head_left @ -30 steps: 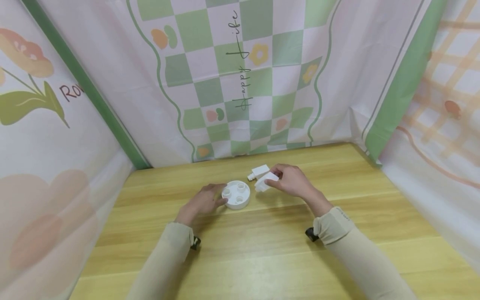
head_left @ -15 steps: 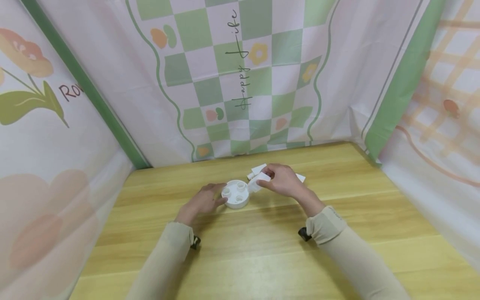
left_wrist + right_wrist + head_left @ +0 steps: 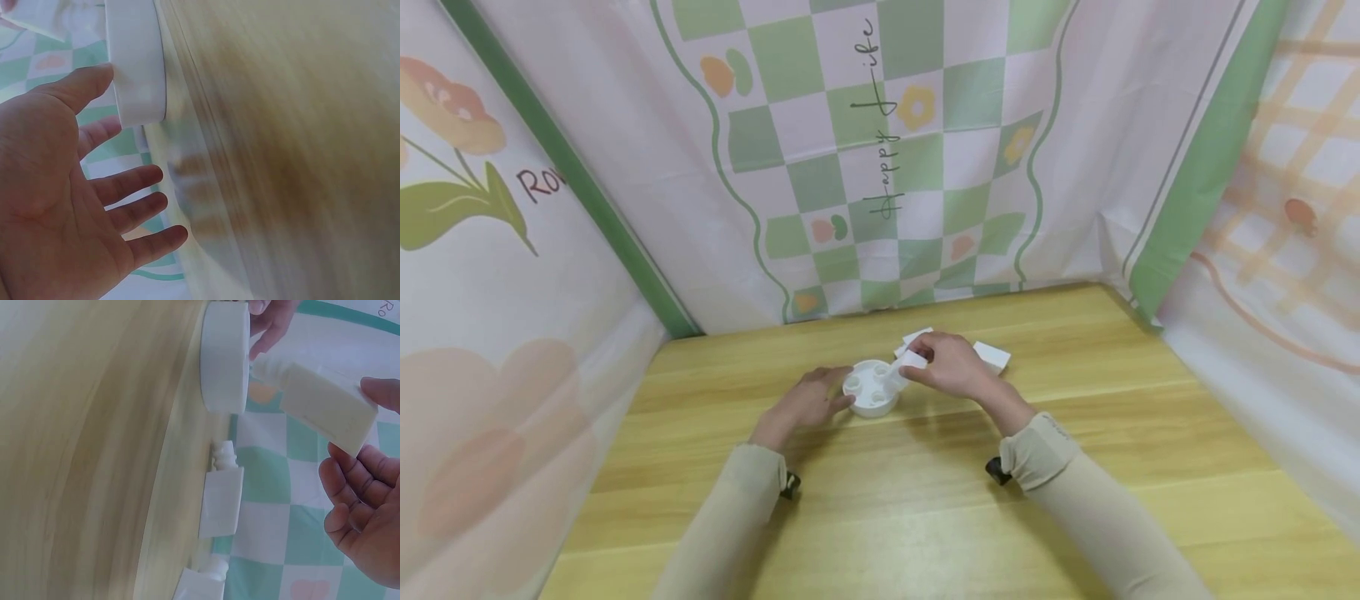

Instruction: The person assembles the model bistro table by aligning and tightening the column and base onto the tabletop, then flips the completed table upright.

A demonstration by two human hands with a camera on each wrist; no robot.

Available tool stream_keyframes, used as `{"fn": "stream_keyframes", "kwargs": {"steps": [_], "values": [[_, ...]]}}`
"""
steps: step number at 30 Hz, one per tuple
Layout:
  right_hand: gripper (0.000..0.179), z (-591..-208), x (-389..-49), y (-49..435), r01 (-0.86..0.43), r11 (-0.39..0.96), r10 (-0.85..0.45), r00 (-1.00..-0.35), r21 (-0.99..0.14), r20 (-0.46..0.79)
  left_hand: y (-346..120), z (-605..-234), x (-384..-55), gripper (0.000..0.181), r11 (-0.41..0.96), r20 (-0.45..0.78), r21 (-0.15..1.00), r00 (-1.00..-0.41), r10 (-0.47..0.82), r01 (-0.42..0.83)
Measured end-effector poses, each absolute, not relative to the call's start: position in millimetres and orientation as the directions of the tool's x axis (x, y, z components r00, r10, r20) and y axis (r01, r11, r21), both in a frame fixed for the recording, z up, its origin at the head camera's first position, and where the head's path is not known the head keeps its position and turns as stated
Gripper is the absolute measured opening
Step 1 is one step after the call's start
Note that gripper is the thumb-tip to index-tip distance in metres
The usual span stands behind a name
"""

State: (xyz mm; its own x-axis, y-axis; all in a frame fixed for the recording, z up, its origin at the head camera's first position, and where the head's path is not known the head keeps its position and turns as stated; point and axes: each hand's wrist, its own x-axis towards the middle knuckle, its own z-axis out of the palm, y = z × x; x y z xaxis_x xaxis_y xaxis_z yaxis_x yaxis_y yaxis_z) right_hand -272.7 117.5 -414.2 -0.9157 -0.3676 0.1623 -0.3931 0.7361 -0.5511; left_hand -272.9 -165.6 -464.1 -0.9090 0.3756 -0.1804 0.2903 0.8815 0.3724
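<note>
A printed fabric curtain with green-and-white checks and small fruit and flower motifs [image 3: 910, 167] hangs behind a yellow-brown wood-grain tabletop [image 3: 880, 517]. In the head view, a shallow round white base with three raised ring sockets [image 3: 872, 408] sits nearer the tabletop's far edge than its near one, roughly midway between the left and right edges. The person's left hand [image 3: 807, 400] is at its left side, thumb and a finger against the wall. The right hand [image 3: 953, 367] pinches a white flat-sided block with a narrower ridged neck [image 3: 913, 359], tilted so that the neck reaches over the right part of the base. A second white block [image 3: 917, 336] lies just beyond, partly hidden by the right hand; a third white block [image 3: 992, 357] lies to the right of that hand, towards the far right corner of the tabletop. Beige sleeves [image 3: 715, 525] cover both forearms, and a small black device [image 3: 790, 486] shows at each wrist.

In the left wrist view, the left hand is spread, its thumb tip touching the base's wall and the last three fingers extended, separate from one another and off the base.

In the right wrist view, the right thumb and index finger grip the held block by its wide end, the other fingers loosely bent. Its neck is right at the base's upper face; whether it sits in a socket cannot be told. The second block lies on the tabletop, neck towards the base.
</note>
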Motion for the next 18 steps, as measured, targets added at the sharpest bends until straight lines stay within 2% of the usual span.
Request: {"fn": "stream_keyframes", "kwargs": {"steps": [18], "values": [[0.034, -420.6, -274.2, 98.4, -0.449, 0.731, -0.435, -0.887, -0.514, 0.156, -166.0, -463.7, -271.2, 0.066, 0.867, -0.156, 0.397, -0.909, 0.386, 0.301]]}}
